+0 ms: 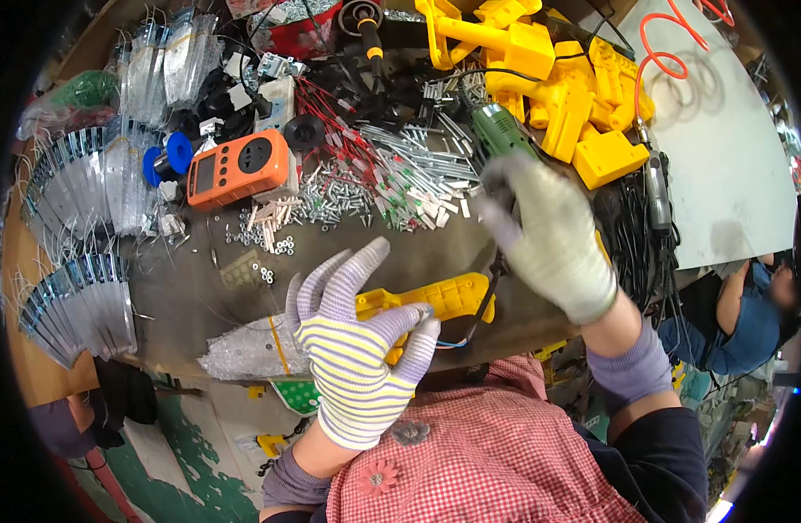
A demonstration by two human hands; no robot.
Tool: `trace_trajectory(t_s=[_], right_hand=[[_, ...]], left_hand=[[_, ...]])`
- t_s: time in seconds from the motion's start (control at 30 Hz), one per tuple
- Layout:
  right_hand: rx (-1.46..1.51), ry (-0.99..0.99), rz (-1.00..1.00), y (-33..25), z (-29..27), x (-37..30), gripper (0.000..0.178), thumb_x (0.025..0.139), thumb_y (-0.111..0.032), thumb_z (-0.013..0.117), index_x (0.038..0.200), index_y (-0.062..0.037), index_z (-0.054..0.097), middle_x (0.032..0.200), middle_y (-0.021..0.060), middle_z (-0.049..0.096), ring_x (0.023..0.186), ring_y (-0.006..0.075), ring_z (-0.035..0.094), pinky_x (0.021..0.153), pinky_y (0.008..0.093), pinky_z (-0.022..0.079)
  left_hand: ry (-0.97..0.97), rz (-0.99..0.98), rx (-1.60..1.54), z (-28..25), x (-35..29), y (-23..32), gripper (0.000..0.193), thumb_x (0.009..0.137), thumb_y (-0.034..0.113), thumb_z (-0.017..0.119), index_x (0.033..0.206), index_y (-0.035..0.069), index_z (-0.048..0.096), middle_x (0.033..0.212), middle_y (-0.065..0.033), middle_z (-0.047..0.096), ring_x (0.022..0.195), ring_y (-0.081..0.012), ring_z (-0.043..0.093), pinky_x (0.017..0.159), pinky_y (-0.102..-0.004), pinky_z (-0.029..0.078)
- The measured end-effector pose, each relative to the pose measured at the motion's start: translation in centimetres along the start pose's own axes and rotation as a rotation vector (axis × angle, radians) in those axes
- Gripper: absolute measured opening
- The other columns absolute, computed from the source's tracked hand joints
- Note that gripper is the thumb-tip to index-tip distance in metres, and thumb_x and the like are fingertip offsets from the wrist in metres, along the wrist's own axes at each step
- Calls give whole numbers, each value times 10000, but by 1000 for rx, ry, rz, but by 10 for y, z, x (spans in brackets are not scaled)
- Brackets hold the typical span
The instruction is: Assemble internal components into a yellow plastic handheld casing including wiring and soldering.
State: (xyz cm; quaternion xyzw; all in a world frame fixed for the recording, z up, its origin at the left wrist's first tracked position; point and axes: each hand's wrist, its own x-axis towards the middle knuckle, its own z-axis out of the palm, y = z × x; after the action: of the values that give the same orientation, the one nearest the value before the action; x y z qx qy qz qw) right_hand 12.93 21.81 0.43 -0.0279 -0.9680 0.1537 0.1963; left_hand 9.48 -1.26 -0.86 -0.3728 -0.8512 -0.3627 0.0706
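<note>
My left hand (pixel 352 344), in a purple-and-yellow striped glove, is over a yellow plastic handle shell (pixel 448 298) at the bench's front edge. Its thumb and forefinger press together at the tips, the other fingers stretched away; whatever they pinch is too small to make out. A black cord (pixel 485 302) crosses the shell's right end, with thin blue wire by it. My right hand (pixel 557 240), in a pale glove, is smeared by motion just below a green power tool (pixel 501 131). Its fingertips overlap the tool's near end; whether they grip it is unclear.
Behind my hands lie loose screws (pixel 335 196), metal rods and red wires (pixel 326 113). An orange meter (pixel 239 170) stands left of them. Yellow housings (pixel 566 105) pile up at the back right, beside black cables (pixel 631 218). Bubble-wrapped parts (pixel 252 350) lie left of my left hand.
</note>
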Motion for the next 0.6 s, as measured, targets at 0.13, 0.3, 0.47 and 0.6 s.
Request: trace_trajectory(t_s=[0.13,0.3,0.47,0.6], right_hand=[[-563,-181,127,24,21,14,531,788,-318,759,1197,-48,557,850,124,669,768,303,686,642,417,532],[-616,-278,248,31,26,21,547,765,-298,775,1200,-57,546,843,115,679,754,308,690,609,423,533],[-336,-71,164,44,18,18,427,786,-238,725,1161,-86,586,811,137,683,751,337,683,671,436,541],[-13,108,249,24,-26,35,387,769,-225,709,1128,-95,652,791,150,676,726,338,666,705,419,536]], left_hand=[[-5,33,-43,-4,-4,-2,241,703,214,787,922,115,769,1337,-190,584,1219,-374,493,1045,-473,376],[-5,26,-54,-14,-8,-6,469,723,391,793,1085,99,730,1367,-202,542,1234,-363,490,1043,-480,390],[52,128,-45,-35,-15,-48,709,656,496,792,1225,96,650,1333,-167,563,1196,-363,521,1029,-497,391],[-145,143,79,-54,-18,-73,796,616,504,798,1248,55,618,1251,-152,595,1139,-365,545,1018,-506,399]])
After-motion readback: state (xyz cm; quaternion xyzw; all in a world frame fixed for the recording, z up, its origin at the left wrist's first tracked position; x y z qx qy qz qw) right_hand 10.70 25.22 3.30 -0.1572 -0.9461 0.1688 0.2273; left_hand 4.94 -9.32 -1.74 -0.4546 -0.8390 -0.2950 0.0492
